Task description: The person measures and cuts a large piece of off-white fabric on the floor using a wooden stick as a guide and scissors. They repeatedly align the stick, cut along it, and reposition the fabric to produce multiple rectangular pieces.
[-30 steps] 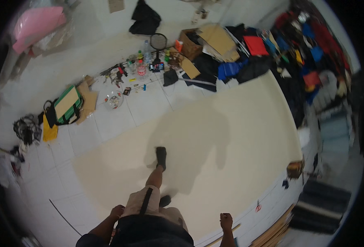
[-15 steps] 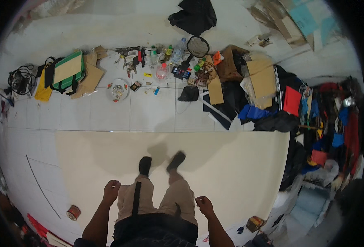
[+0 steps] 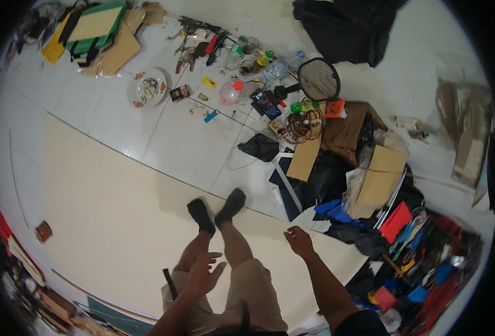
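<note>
I stand in dark socks on a large cream sheet [image 3: 130, 196] spread over the tiled floor. My left hand [image 3: 204, 274] hangs over my left thigh, its thumb and fingers apart and nothing in it. Out to the right, my right hand [image 3: 299, 242] hovers above the sheet near its far right edge; its fingers are loosely bent, a small gap shows between them, and I see nothing held. Closest beyond the right hand lie a white strip [image 3: 286, 182] and dark flat pieces at the edge of a pile.
Beyond the sheet lie a plate of cigarette butts [image 3: 148, 89], a phone [image 3: 266, 105], bottles, a mosquito racket [image 3: 319, 79] and a black bag [image 3: 259, 147]. Cardboard [image 3: 379, 179] and cloth scraps heap up on the right. A round tin [image 3: 43, 232] stands at left.
My view has turned to the right and nearer the clutter. My feet have stepped toward the sheet's far edge. The left hand has come in over my thigh; the right has reached forward.
</note>
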Demonstrator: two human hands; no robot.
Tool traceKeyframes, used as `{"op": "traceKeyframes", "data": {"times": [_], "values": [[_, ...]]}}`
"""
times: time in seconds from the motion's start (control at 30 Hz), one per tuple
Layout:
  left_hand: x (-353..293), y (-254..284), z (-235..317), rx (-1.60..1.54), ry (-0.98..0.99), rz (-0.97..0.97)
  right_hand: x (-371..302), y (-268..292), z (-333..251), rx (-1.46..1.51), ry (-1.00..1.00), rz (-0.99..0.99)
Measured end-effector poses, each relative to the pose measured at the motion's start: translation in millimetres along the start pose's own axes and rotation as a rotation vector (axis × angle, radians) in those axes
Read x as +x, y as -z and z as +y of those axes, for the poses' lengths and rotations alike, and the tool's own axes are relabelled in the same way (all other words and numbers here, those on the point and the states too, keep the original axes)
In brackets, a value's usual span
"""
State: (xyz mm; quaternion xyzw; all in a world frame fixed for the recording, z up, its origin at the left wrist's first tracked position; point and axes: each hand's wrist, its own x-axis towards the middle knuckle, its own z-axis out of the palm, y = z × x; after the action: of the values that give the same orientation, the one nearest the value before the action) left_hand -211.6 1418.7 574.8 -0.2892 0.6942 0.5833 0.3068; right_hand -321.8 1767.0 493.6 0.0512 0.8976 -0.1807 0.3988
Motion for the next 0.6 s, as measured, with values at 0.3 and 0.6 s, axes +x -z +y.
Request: {"op": "traceKeyframes", "data": {"times": [0.3, 0.6], "values": [[113, -87, -27, -0.336, 0.102, 0.276, 233, 54, -27, -0.533, 0.661, 0.251], [190, -178, -44, -0.595, 0.283, 0.21, 478, 44, -153, -0.971, 0.989, 0.495]]}}
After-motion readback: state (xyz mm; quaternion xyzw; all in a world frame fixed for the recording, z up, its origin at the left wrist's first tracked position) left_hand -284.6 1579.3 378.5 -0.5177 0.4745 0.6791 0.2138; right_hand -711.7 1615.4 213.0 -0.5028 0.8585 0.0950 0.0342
